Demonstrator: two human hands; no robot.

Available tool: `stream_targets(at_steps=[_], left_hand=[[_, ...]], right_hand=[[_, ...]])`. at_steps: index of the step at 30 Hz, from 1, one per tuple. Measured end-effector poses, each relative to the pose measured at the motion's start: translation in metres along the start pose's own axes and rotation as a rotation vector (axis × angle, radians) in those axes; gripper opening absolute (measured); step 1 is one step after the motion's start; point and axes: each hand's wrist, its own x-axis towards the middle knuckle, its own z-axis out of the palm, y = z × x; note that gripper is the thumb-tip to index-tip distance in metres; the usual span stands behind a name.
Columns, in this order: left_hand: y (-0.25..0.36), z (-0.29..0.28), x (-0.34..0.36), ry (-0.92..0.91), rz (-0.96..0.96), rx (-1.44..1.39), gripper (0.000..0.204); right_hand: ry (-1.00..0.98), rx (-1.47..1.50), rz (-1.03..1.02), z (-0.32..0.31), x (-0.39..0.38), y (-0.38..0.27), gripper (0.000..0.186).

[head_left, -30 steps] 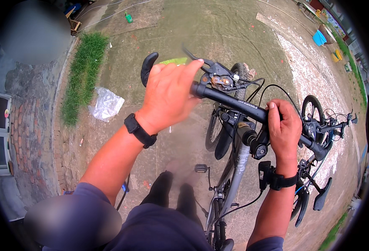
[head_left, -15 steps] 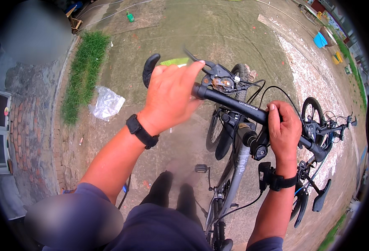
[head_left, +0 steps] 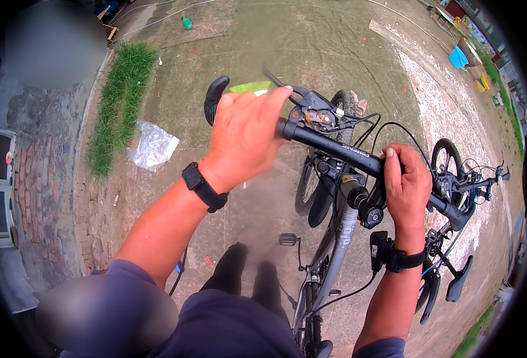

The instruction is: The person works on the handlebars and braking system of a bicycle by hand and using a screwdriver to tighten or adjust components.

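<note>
A grey bicycle (head_left: 340, 235) stands in front of me, its black handlebar (head_left: 335, 147) slanting across the view. My left hand (head_left: 242, 134) is closed round the handlebar's left grip, most of which it hides. One finger reaches onto the brake lever (head_left: 296, 90). Beside that hand, the shifter (head_left: 317, 116) has its cover off, with rusty metal parts showing. Beyond the hand a black bar end (head_left: 217, 98) curves up. My right hand (head_left: 405, 182) is wrapped round the handlebar just right of the stem (head_left: 368, 212), thumb on top.
A second bicycle (head_left: 448, 158) stands close on the right. Left of me lie a clear plastic bag (head_left: 153, 145) and a grass strip (head_left: 119, 107) along a brick wall (head_left: 42, 209). A green bottle (head_left: 186, 22) and a blue bucket (head_left: 458, 57) are farther off.
</note>
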Motion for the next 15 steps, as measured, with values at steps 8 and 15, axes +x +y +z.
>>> stream_targets(at_steps=[8,15], left_hand=[[-0.0033,0.0016,-0.0022,0.017,0.008,0.014,0.092],[0.0001,-0.0084,0.0027,-0.041,-0.007,-0.033,0.096]], right_hand=[[-0.004,0.002,-0.006,0.0004,0.0003,-0.0021,0.009],[-0.009,-0.001,0.009,0.0008,0.0018,-0.0043,0.009]])
